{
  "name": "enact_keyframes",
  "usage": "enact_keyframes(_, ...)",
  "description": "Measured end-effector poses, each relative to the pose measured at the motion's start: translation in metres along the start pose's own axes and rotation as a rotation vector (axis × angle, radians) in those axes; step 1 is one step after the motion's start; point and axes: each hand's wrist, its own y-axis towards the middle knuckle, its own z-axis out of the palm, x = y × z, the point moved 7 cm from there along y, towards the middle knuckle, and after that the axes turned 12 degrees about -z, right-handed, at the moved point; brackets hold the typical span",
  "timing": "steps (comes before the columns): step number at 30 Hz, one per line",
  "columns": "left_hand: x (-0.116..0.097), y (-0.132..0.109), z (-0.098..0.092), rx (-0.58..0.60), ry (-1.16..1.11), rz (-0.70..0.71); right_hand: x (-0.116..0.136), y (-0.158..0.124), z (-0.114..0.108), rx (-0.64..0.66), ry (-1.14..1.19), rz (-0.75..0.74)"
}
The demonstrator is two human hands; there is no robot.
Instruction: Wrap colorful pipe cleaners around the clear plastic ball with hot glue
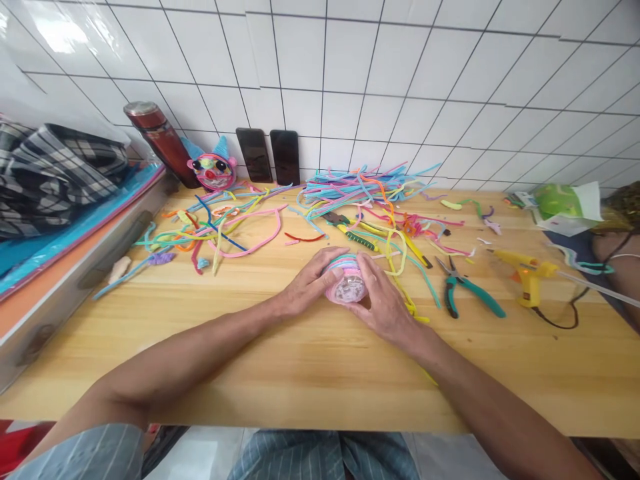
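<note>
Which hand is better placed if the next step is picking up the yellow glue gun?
Probably the right hand: the yellow glue gun is on that side, while the left hand would have to reach across. Both hands hold the pink-and-blue round piece, so the left would need to steady it alone.

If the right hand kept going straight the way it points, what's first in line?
The round pink-and-blue piece the right hand already touches; beyond it, probably the left hand. Depth past the fingertips is unclear from this single view.
</note>
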Motion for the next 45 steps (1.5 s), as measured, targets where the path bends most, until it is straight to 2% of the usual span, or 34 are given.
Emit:
enact_keyframes(5,0.000,-0.002,0.002,0.053,0.002,0.004,0.001,0.001,-0.002,-0.014,-0.021,-0.015)
enact_keyframes(10,0.009,0.000,0.001,0.108,0.101,0.022,0.004,0.002,-0.005,-0.020,-0.057,-0.028)
enact_keyframes(18,0.017,0.005,0.003,0.021,0.118,0.133,0.002,0.000,0.005,0.015,-0.052,-0.006)
enact_keyframes(24,0.016,0.000,0.008,-0.078,0.168,0.229,0.008,0.005,-0.004,-0.024,-0.085,-0.027)
enact_keyframes(27,0.016,0.000,0.008,-0.118,0.210,0.257,0.007,0.009,-0.007,0.010,-0.081,-0.033)
enact_keyframes(31,0.017,0.002,0.009,-0.100,0.254,0.243,0.006,0.013,-0.007,0.049,-0.058,-0.028)
enact_keyframes(40,0.005,-0.008,0.007,-0.113,0.346,0.346,0.008,0.008,-0.007,-0.033,-0.078,-0.092)
enact_keyframes(45,0.001,-0.011,0.007,-0.104,0.359,0.357,0.004,0.004,-0.008,-0.004,-0.049,-0.084)
